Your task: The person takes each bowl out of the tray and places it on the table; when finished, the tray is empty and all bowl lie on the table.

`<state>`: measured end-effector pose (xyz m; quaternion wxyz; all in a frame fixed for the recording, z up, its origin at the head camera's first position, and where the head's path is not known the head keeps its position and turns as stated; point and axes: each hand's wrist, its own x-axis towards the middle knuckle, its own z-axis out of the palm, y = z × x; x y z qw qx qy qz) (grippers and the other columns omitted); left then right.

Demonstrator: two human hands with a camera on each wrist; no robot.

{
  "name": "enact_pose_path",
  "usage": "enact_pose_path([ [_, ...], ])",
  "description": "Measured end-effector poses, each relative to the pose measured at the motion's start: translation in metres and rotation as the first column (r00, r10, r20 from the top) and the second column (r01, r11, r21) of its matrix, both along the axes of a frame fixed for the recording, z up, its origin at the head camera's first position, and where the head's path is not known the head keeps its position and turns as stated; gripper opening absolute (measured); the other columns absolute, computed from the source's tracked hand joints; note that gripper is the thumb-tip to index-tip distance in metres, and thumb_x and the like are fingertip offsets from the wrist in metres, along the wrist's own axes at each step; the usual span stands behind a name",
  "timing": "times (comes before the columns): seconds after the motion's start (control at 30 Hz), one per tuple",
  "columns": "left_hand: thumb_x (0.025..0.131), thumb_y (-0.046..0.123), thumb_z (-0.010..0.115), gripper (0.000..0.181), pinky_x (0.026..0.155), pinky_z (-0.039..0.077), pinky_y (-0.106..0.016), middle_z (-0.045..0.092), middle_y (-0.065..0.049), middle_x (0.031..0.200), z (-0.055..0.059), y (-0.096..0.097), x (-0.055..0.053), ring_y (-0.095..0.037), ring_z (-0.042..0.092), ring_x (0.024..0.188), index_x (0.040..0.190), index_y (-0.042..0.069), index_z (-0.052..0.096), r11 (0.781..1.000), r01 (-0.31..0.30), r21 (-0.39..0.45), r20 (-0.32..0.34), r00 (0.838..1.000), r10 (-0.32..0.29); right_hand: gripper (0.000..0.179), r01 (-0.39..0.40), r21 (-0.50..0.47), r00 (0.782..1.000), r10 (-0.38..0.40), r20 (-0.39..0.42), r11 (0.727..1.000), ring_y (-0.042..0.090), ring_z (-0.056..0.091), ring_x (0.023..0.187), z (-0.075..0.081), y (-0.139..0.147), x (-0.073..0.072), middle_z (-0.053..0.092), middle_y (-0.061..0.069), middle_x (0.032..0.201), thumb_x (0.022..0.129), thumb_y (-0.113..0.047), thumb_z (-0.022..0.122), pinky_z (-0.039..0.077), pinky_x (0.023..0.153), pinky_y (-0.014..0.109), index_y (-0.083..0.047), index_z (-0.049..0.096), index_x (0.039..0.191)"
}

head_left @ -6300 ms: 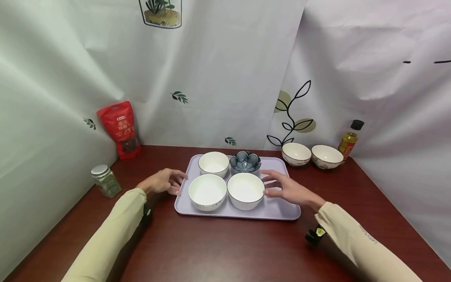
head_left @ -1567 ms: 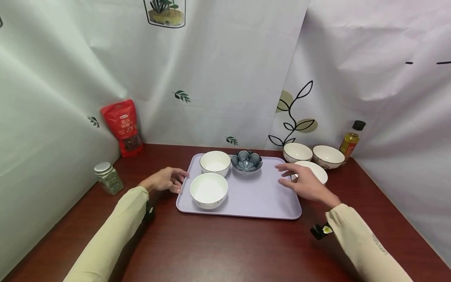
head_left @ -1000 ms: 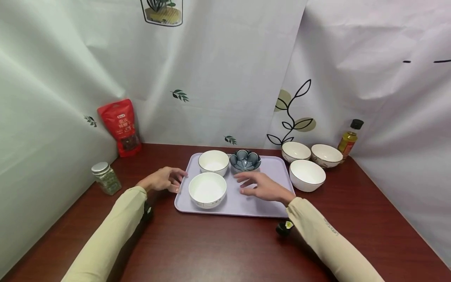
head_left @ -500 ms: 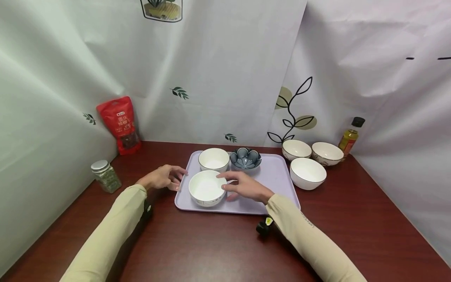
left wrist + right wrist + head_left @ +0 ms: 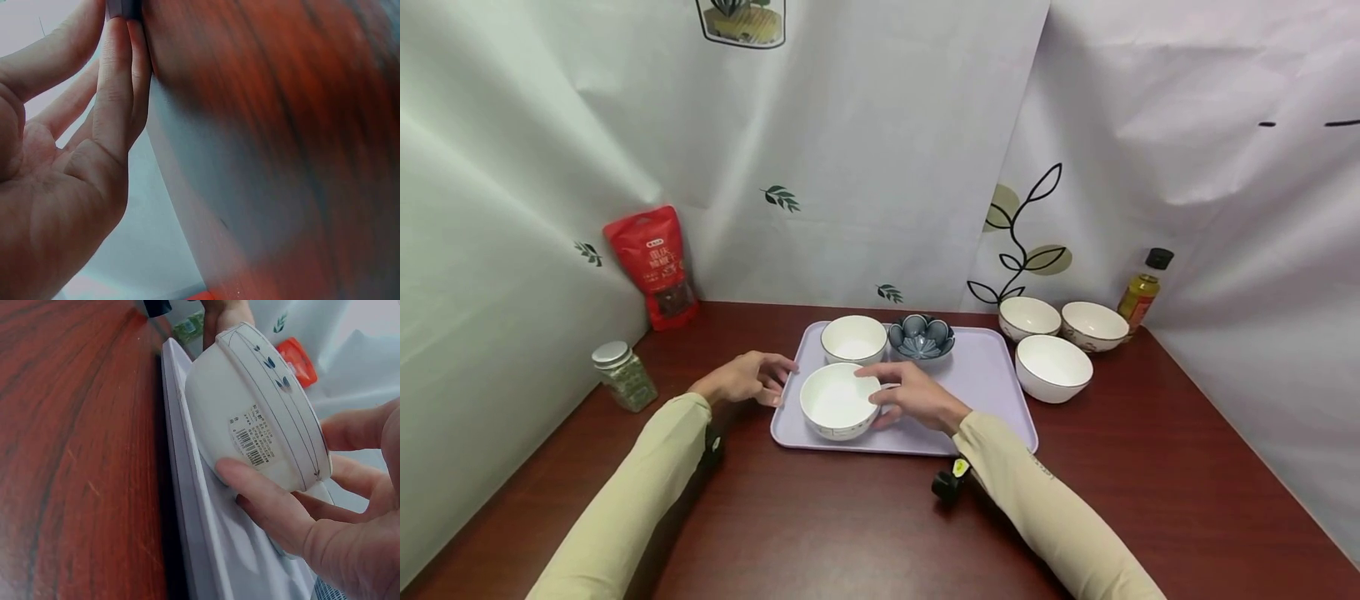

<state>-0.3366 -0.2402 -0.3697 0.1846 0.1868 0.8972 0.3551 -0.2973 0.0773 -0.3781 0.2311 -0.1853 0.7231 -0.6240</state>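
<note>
My right hand grips the right side of a white bowl at the front left of a pale lilac tray. In the right wrist view, thumb and fingers hold this bowl, which shows a barcode label and a blue leaf pattern below its rim. My left hand pinches the tray's left edge; its fingertips meet the dark-looking edge in the left wrist view. Behind the gripped bowl, a second white bowl and a dark blue petal-shaped bowl sit on the tray.
Right of the tray stand a plain white bowl and two patterned bowls, one behind it and another near an oil bottle. A herb jar and a red pouch stand left. A cloth backdrop borders the table.
A white bowl from the tray's front right now stands on the table right of the tray. My right hand has let go of it, moved left and taken hold of the front left bowl.
</note>
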Motion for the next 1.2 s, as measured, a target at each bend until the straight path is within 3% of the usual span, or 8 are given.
enact_pose_path([
  [0.23, 0.081, 0.003, 0.08, 0.064, 0.082, 0.057, -0.03, 0.062, -0.022, 0.117, 0.0, 0.0, 0.001, -0.024, 0.067, 0.1, 0.139, -0.004, 0.053, 1.0, 0.007, 0.006, 0.001, 1.0, -0.007, 0.056, 0.032, -0.04, 0.999, -0.032, 0.013, 0.999, 0.02, 0.067, 0.096, 0.003, 0.013, 0.003, 0.038, 0.021, 0.154, 0.088, 0.007, 0.057, 0.061, 0.077, 0.046, 0.001, 0.052, 0.143],
  [0.53, 0.081, 0.002, 0.08, 0.065, 0.081, 0.056, -0.028, 0.062, -0.023, 0.117, -0.002, -0.001, 0.001, -0.025, 0.067, 0.101, 0.139, -0.005, 0.052, 1.0, 0.006, 0.026, 0.006, 1.0, -0.007, 0.058, 0.049, -0.039, 0.998, -0.051, -0.036, 0.998, 0.016, 0.068, 0.094, 0.019, 0.053, 0.012, 0.038, 0.02, 0.158, 0.088, 0.004, 0.058, 0.061, 0.075, 0.045, 0.002, 0.049, 0.145],
  [0.97, 0.08, 0.002, 0.08, 0.064, 0.083, 0.057, -0.03, 0.062, -0.023, 0.116, -0.005, 0.001, 0.002, -0.024, 0.068, 0.1, 0.138, -0.006, 0.053, 0.999, 0.0, 0.038, 0.007, 1.0, 0.0, 0.059, 0.117, 0.012, 0.991, -0.116, -0.064, 0.993, 0.016, 0.067, 0.1, 0.024, 0.129, 0.03, 0.032, 0.026, 0.159, 0.09, 0.002, 0.059, 0.06, 0.078, 0.05, 0.005, 0.044, 0.148],
  [1.2, 0.081, 0.001, 0.079, 0.063, 0.082, 0.057, -0.029, 0.062, -0.024, 0.116, -0.002, -0.001, 0.003, -0.026, 0.068, 0.101, 0.138, -0.007, 0.052, 0.999, 0.013, 0.047, -0.001, 1.0, -0.013, 0.059, 0.165, 0.066, 0.983, -0.159, -0.09, 0.984, 0.013, 0.069, 0.093, 0.02, 0.173, 0.045, 0.03, 0.028, 0.157, 0.092, 0.0, 0.06, 0.061, 0.079, 0.043, 0.005, 0.042, 0.148],
])
